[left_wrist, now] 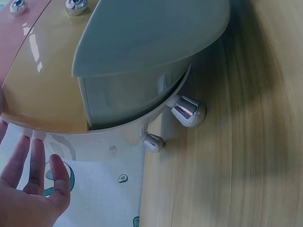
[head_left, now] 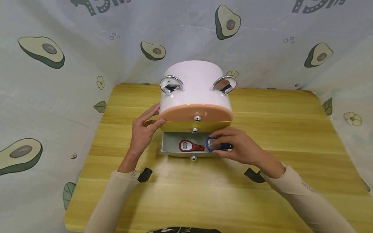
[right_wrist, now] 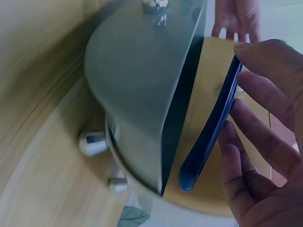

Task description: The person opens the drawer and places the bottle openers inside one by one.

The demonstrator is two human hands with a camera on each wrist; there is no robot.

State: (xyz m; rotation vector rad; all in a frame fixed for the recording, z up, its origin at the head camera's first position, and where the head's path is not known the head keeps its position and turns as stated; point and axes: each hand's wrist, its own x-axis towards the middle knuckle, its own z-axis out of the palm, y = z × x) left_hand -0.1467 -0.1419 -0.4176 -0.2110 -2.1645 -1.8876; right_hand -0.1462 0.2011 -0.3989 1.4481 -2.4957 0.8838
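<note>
A small white cabinet (head_left: 194,84) stands on the table, its grey-green bottom drawer (head_left: 172,142) pulled out. Inside that drawer lies a red bottle opener (head_left: 186,146), its handle toward the right. My right hand (head_left: 239,145) pinches a blue bottle opener (right_wrist: 208,132) between thumb and fingers, over the drawer's right part. In the right wrist view this opener is tilted, apart from the drawer wall. My left hand (head_left: 143,131) steadies the cabinet's left side, thumb at the front edge and the other fingers fairly straight along the side.
Above the open drawer are a closed yellow drawer (head_left: 177,126) and a closed orange drawer (head_left: 177,113), with round silver knobs. Silver ear-like loops (head_left: 172,84) top the cabinet. Short silver feet (left_wrist: 188,111) hold it up. A patterned curtain (head_left: 186,32) hangs behind the wooden table (head_left: 276,129).
</note>
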